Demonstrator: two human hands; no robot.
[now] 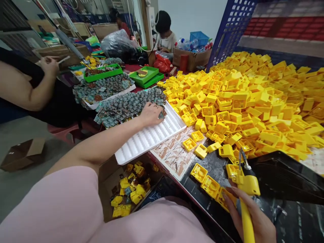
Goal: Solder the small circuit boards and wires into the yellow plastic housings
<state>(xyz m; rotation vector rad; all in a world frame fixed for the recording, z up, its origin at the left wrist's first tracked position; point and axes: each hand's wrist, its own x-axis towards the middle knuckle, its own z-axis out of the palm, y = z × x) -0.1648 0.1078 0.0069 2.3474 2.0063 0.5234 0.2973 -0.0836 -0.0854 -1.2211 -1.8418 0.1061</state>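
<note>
My left hand (152, 114) reaches over a white ridged foam tray (154, 136), fingers closed around a small circuit board (161, 115). Beside it a heap of wired circuit boards (126, 104) covers the tray's far part. In my right hand (255, 212) is a yellow soldering gun (249, 184), its metal tip pointing up and away. The same hand's thumb and fingers are at a yellow plastic housing (222, 199), the nearest in a short row. Two more housings, a middle one (210, 186) and a far one (199, 172), lie open side up.
A large pile of yellow housings (243, 101) spills from a blue plastic crate (222, 33). Below the table edge stands a cardboard box (106, 189) with housings in it. Green trays (146, 76) lie farther back. A co-worker's arm (30, 91) is at left; other people sit behind.
</note>
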